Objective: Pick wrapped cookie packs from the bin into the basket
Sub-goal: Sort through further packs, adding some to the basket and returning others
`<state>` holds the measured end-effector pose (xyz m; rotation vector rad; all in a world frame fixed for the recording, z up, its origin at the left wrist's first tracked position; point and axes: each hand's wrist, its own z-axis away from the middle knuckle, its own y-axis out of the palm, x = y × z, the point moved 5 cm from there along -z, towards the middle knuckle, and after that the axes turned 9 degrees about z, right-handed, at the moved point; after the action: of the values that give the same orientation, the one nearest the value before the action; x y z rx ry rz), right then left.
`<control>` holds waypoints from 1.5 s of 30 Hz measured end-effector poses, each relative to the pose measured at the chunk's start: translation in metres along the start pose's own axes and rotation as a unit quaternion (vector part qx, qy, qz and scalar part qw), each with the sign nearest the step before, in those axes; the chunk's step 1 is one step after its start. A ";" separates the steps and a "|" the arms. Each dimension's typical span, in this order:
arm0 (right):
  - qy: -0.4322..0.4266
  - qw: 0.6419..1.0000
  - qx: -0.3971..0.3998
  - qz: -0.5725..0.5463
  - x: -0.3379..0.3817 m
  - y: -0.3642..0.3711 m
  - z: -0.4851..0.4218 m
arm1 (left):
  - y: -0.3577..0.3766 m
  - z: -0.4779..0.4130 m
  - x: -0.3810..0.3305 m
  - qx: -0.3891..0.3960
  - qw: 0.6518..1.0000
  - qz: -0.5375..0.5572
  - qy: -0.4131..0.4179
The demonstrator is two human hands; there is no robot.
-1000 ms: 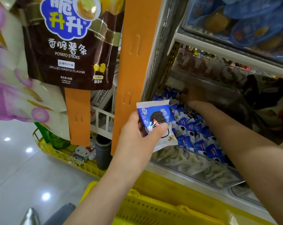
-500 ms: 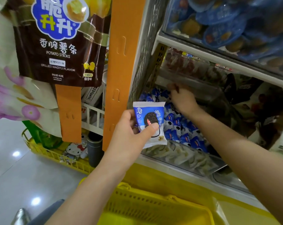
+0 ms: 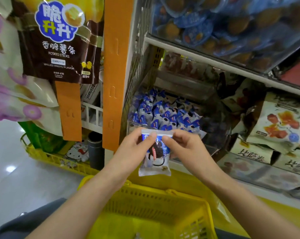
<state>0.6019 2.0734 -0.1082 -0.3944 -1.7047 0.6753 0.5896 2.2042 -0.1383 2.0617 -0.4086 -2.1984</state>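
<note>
Cookie pack (image 3: 155, 153) pinched between our left hand (image 3: 130, 150) and right hand (image 3: 187, 149); yellow basket (image 3: 154, 204) at six o'clock, and letting go early could miss it.

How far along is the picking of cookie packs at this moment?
Done: nothing certain; no pack shows in the visible part of the basket. In hand: left hand and right hand pinch a cookie pack above it. Left: drop it in; many packs lie in the bin.
</note>
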 end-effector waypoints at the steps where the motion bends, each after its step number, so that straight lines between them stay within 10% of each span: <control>1: 0.005 1.000 0.001 -0.010 -0.004 0.002 0.004 | 0.000 0.001 0.001 -0.012 1.000 0.003 0.000; 9: -0.140 0.970 -0.091 0.176 -0.008 0.003 0.026 | 0.004 0.001 0.023 -0.032 0.997 -0.007 -0.072; 15: 0.043 0.984 -0.120 -0.122 -0.032 -0.014 0.025 | 0.019 0.003 0.023 0.033 0.992 0.054 -0.112; 20: 0.127 0.951 -0.072 -0.272 -0.040 -0.011 0.028 | 0.006 0.002 0.011 -0.057 0.997 0.048 -0.007; 26: 0.131 0.979 0.138 -0.074 -0.046 0.014 0.043 | -0.003 0.002 0.001 -0.091 0.988 -0.064 0.106; 32: 0.036 0.997 -0.064 0.006 -0.038 -0.002 0.044 | 0.006 0.006 -0.005 -0.038 0.968 -0.192 0.155; 45: -0.086 0.981 -0.115 0.131 -0.022 -0.002 0.048 | 0.018 0.010 0.008 0.023 0.979 -0.196 0.058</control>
<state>0.5609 2.0476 -0.1305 -0.7526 -1.9218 0.7205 0.5766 2.1862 -0.1409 2.4592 -0.0396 -2.2634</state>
